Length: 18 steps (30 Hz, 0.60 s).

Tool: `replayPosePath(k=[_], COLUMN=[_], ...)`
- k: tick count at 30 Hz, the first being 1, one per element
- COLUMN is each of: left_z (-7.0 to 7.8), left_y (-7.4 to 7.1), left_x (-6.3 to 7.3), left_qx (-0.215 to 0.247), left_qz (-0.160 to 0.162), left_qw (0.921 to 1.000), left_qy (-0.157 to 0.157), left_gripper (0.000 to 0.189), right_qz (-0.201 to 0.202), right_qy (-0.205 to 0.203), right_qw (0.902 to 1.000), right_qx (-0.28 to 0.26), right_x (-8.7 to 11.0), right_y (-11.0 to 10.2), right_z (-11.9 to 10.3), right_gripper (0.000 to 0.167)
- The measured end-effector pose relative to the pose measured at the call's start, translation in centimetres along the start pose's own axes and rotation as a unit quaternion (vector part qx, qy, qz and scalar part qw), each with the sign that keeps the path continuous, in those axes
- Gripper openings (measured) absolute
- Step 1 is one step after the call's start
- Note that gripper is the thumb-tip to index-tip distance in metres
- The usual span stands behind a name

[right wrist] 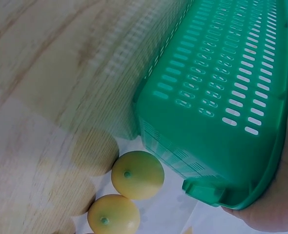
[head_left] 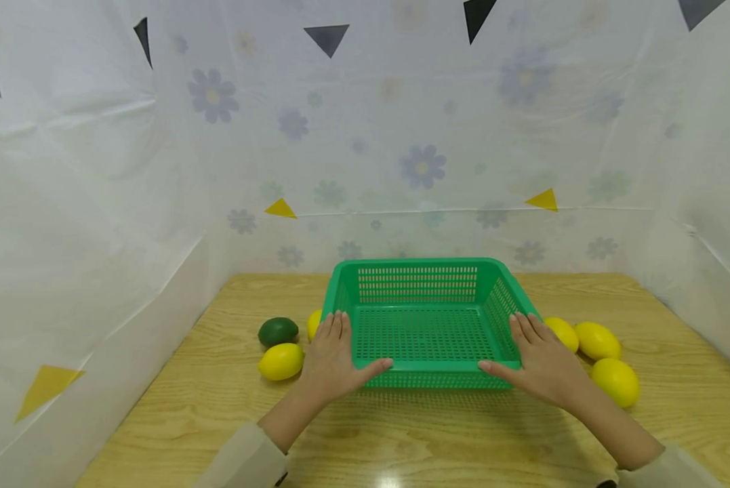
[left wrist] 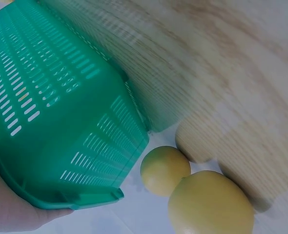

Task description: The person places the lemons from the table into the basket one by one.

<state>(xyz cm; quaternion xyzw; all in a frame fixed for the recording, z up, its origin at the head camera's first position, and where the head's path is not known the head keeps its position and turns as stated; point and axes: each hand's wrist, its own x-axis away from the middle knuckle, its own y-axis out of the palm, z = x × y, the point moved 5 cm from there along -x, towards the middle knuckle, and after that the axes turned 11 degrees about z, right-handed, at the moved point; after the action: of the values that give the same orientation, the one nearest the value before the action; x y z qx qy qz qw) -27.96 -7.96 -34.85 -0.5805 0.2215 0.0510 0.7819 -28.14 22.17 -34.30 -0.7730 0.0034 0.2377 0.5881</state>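
Note:
A green plastic basket (head_left: 426, 366) with slotted walls and a lattice bottom sits mid-table; nothing lies in it. My left hand (head_left: 334, 359) rests on its front left corner, fingers straight over the side rim and thumb along the front rim. Mirroring it, my right hand (head_left: 541, 359) lies on the front right corner, its thumb pointing inward. In the left wrist view the left hand (left wrist: 10, 207) is at the basket's rim, only partly in frame. The right wrist view has part of the right hand (right wrist: 276, 204) against the rim.
Left of the basket are a dark green fruit (head_left: 278, 332), a lemon (head_left: 281, 362) and another lemon (head_left: 314, 324) half hidden. To the right lie three lemons (head_left: 598, 340), close together. White patterned sheeting (head_left: 365, 135) encloses the wooden table (head_left: 413, 440) at back and sides.

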Motion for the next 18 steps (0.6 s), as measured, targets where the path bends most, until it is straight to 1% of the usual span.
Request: replayPosePath(k=[7, 18], left_z=[-0.02, 0.01], left_y=[-0.02, 0.03], left_x=[0.00, 0.09], left_qx=[0.004, -0.004], left_qz=[-0.002, -0.007], left_qw=[1.0000, 0.9999], left_qy=[-0.003, -0.006], left_gripper=[0.108, 0.108], right_qz=[0.002, 0.006], right_qy=[-0.001, -0.003], right_qw=[1.0000, 0.9999], right_qx=[0.007, 0.010], right_x=[-0.01, 0.11], right_y=[0.16, 0.18], right_z=[0.05, 0.06], right_gripper=[0.099, 0.098])
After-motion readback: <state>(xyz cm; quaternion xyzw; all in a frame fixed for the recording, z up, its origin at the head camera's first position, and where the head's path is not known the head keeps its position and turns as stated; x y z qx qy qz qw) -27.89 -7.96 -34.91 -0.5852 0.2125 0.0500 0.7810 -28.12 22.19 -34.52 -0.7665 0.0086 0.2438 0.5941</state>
